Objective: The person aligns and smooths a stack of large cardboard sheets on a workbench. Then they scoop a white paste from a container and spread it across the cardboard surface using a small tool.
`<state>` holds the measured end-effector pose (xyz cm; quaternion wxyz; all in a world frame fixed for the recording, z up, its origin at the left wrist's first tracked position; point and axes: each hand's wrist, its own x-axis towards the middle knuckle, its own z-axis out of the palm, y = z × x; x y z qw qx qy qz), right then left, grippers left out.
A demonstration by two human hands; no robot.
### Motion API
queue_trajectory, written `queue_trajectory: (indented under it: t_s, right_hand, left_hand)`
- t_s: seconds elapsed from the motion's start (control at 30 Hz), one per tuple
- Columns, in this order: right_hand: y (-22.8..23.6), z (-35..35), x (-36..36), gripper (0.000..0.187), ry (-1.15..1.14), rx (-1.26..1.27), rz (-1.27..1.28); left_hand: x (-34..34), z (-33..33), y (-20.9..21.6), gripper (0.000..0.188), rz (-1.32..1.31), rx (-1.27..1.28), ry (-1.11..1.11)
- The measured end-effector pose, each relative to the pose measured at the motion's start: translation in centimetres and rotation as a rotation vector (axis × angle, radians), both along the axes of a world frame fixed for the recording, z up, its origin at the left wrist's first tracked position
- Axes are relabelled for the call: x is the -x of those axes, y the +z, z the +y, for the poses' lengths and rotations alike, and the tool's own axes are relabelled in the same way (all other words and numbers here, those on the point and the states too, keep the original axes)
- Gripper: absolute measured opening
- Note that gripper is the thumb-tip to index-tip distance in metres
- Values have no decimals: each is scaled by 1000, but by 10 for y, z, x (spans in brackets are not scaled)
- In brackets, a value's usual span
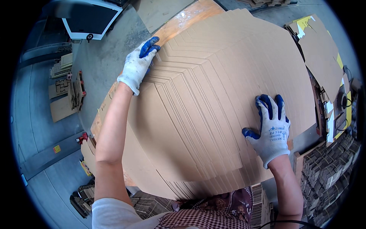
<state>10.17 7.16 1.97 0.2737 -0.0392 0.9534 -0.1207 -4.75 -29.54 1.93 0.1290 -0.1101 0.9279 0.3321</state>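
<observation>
A fanned-out pile of brown cardboard sheets (213, 84) with pressed crease lines spreads in front of me, its layers stepped one over another. At the pile's left edge is my left hand (136, 66), in a white glove with blue-coated fingers. It is closed on the edge of the sheets, with some fingers hidden by the hand and the cardboard. My right hand (271, 128), gloved alike, lies on top of the sheets at the right, fingers spread and thumb out to the side. It grips nothing.
Under the pile shows a wooden board (190, 19). Strapped bundles of cardboard (328, 171) stand at the lower right, and more cardboard (320, 53) lies at the far right. A white-framed cart (91, 19) is at the upper left, with stacked cardboard pieces (63, 108) by the left wall.
</observation>
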Motion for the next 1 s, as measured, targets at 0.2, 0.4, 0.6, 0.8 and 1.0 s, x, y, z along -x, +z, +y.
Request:
queue_trajectory:
  t_s: [0.2,0.4,0.6,0.8,1.0]
  right_hand:
    - [1,1,1,88,7,0,-20]
    - [2,0,2,87,5,4,-34]
    - [0,1,0,87,4,10,-21]
    - [1,0,2,86,-12,16,-5]
    - [1,-1,1,86,0,17,10]
  left_hand:
    - [5,-4,-5,40,-9,-226,39]
    - [14,-12,-4,39,-14,-271,84]
    - [12,-13,2,36,-57,-302,87]
    - [7,-8,4,37,46,-282,112]
    - [12,-10,-5,39,-20,-76,12]
